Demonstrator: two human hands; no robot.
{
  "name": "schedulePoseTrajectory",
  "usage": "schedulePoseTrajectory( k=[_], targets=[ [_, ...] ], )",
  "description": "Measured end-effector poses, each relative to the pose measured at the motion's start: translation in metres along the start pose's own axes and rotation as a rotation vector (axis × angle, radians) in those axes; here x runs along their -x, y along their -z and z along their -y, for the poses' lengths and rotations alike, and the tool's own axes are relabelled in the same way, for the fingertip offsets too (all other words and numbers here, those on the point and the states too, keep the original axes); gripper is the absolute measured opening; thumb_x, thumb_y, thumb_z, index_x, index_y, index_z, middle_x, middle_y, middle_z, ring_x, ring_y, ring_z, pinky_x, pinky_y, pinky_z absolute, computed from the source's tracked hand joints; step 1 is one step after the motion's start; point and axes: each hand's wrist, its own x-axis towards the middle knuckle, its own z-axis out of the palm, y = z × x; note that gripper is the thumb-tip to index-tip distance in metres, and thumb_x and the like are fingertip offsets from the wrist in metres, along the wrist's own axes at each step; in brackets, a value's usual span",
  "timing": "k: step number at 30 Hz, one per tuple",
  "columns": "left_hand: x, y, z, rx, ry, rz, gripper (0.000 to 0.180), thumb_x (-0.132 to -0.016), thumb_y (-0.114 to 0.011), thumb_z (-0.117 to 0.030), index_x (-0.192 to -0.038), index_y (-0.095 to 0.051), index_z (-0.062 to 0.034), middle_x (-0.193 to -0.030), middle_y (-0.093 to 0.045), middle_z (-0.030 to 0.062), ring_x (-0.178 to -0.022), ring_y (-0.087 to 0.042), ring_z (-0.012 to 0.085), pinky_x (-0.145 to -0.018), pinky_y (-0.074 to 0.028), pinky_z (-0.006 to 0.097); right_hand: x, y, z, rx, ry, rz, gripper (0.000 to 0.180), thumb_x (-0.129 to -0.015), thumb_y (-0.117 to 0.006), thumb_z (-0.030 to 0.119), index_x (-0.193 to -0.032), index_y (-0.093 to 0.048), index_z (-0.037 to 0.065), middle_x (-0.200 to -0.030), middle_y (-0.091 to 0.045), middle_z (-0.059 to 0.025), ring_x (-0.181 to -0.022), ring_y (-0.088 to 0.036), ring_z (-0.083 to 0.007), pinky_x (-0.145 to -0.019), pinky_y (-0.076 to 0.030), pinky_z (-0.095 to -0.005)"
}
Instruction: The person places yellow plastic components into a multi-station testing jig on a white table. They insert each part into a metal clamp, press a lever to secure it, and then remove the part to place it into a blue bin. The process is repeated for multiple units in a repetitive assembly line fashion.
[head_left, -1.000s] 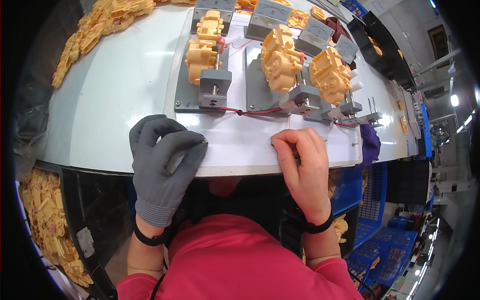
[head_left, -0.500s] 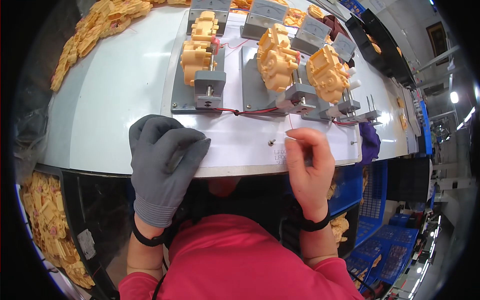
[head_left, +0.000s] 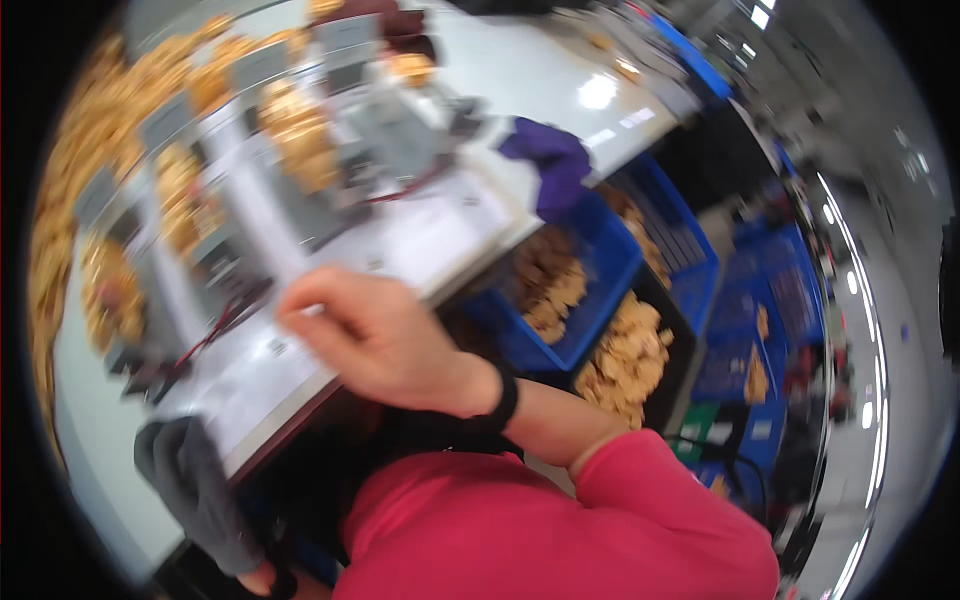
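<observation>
My right hand (head_left: 375,345), bare with a black band at the wrist, hovers over the front edge of the white table (head_left: 440,235). Its thumb and fingers are curled together; anything between them is too small to make out. Lower left, my left hand (head_left: 190,485) in a grey glove is at the table edge, its fingers smeared by motion. Beyond the hands, yellow-orange plastic housings sit on grey test fixtures: one at the left (head_left: 110,290), a middle housing (head_left: 180,200) and a right housing (head_left: 300,140). Red and black wires (head_left: 225,320) run along the fixture fronts.
Grey-cased panel meters (head_left: 262,68) stand behind the fixtures, with heaped orange parts (head_left: 70,200) at far left. A purple cloth (head_left: 560,170) hangs over the table's right corner. Below are a blue bin (head_left: 605,325) and a dark crate holding orange parts (head_left: 630,360).
The view has swung to the right, bringing in the bins beside the table and blurring the scene. My gloved left hand now shows lower left; my right hand stays curled at the table edge.
</observation>
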Motion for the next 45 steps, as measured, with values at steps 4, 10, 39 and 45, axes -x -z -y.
schedulePoseTrajectory(
  k=[4, 10, 39, 45],
  targets=[
    [0.000, 0.012, 0.024, -0.151, -0.156, 0.046, 0.028, -0.098, -0.055, -0.013, -0.119, -0.062, 0.0041, -0.124, -0.054, 0.0165, -0.119, -0.050, 0.0283, -0.102, -0.041, 0.038, -0.003, -0.008, -0.007, 0.068, 0.184, -0.054, 0.009, -0.089, -0.065, 0.018, -0.089, -0.061, 0.010, -0.060, -0.056, -0.0084, -0.055, -0.056, -0.0299, -0.055, -0.042, -0.0405],
    [-0.009, -0.002, -0.024, -0.166, -0.289, -0.089, 0.027, -0.096, -0.060, -0.015, -0.090, -0.069, 0.0095, -0.081, -0.067, 0.0161, -0.072, -0.062, 0.0277, -0.068, -0.051, 0.039, 0.005, -0.009, -0.013, 0.061, 0.189, -0.116, 0.010, -0.088, -0.066, 0.018, -0.088, -0.059, 0.010, -0.058, -0.054, -0.0090, -0.056, -0.055, -0.0318, -0.056, -0.041, -0.0431],
    [0.003, -0.004, -0.040, -0.043, -0.011, -0.120, 0.011, -0.081, -0.071, -0.004, -0.090, -0.066, -0.0032, -0.098, -0.053, 0.0081, -0.103, -0.050, 0.0233, -0.090, -0.042, 0.033, 0.006, -0.011, 0.003, 0.193, -0.057, 0.080, 0.011, -0.086, -0.069, 0.002, -0.096, -0.068, 0.006, -0.072, -0.060, -0.0054, -0.056, -0.054, -0.0174, -0.050, -0.041, -0.0313],
    [0.002, -0.008, -0.043, -0.067, -0.026, -0.164, 0.012, -0.079, -0.073, -0.006, -0.089, -0.067, -0.0041, -0.098, -0.055, 0.0090, -0.105, -0.050, 0.0254, -0.091, -0.042, 0.035, -0.003, -0.010, 0.001, 0.363, 0.178, 0.127, 0.013, -0.087, -0.067, -0.001, -0.100, -0.068, 0.004, -0.085, -0.059, -0.0073, -0.061, -0.054, -0.0165, -0.053, -0.042, -0.0288]
  ],
)
